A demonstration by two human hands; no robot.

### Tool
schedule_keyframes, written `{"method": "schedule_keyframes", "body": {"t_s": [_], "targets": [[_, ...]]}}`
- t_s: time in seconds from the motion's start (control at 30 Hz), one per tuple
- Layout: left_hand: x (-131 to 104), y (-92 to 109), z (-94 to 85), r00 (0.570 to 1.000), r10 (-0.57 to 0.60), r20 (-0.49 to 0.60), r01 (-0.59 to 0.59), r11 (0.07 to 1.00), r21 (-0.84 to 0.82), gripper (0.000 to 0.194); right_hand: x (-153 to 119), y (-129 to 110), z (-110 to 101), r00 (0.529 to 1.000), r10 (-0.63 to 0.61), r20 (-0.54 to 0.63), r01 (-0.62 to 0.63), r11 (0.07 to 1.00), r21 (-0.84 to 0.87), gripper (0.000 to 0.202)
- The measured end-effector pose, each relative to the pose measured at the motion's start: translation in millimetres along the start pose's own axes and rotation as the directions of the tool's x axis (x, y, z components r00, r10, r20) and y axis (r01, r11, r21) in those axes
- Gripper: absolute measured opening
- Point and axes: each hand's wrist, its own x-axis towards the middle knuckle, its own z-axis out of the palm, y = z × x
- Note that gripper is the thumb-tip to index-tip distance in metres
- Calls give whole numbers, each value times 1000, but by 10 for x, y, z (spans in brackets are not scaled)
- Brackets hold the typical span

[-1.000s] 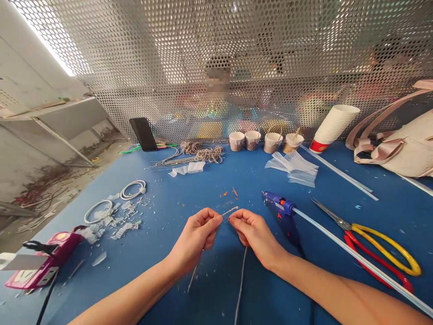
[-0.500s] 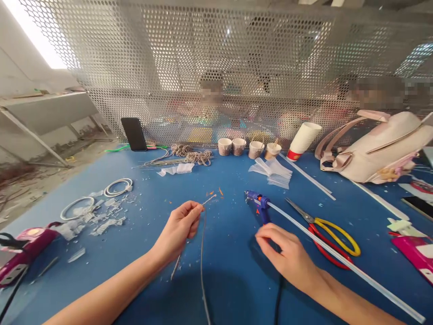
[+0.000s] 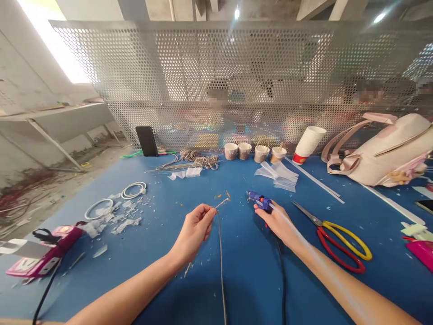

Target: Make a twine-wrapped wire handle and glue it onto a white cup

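My left hand [image 3: 198,228] pinches a thin grey cord [image 3: 221,257] near its tip, and the cord hangs down toward the front edge of the view. To the right, my right hand [image 3: 279,221] is wrapped round the handle of a blue glue gun [image 3: 260,199], whose nozzle points left. A long clear glue stick runs from the back of the gun over my right forearm. Small orange scraps [image 3: 228,195] lie beyond the cord's tip. Red and yellow scissors [image 3: 318,222] rest open right of my right hand.
Four small cups, stacked paper cups [image 3: 308,142] and a pink bag [image 3: 385,151] stand along the perforated screen [image 3: 189,67]. White rings [image 3: 133,190], scraps and a magenta power strip [image 3: 43,257] lie left. Clear strips [image 3: 279,175], cord bundles and a phone [image 3: 146,141] are at the back.
My right hand has moved up and closed round the glue gun's handle. My left hand still pinches the cord. The whole view has shifted a little.
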Motion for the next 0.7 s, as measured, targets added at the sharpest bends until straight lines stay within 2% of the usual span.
{"method": "schedule_keyframes", "body": {"t_s": [0.17, 0.27, 0.33, 0.47, 0.7], "targets": [[48, -9, -21, 998, 31, -51, -28, 998, 53, 32, -333, -178, -15, 992, -95, 87, 82, 986, 143, 29], [42, 1, -14, 993, 79, -88, -66, 988, 141, 31, -514, -281, 6, 978, -185, 96, 177, 980, 87, 27], [27, 3, 3, 989, 112, -96, -90, 973, 212, 30, -590, -328, 38, 964, -261, 46, 261, 965, 7, 28], [10, -15, 42, 979, 190, -77, -160, 941, 297, 29, -644, -352, 99, 921, -389, -23, 386, 919, -84, 29], [-12, -19, 97, 969, 242, -49, -210, 913, 350, 27, -588, -294, 117, 862, -506, 7, 502, 852, -147, 30]]}}
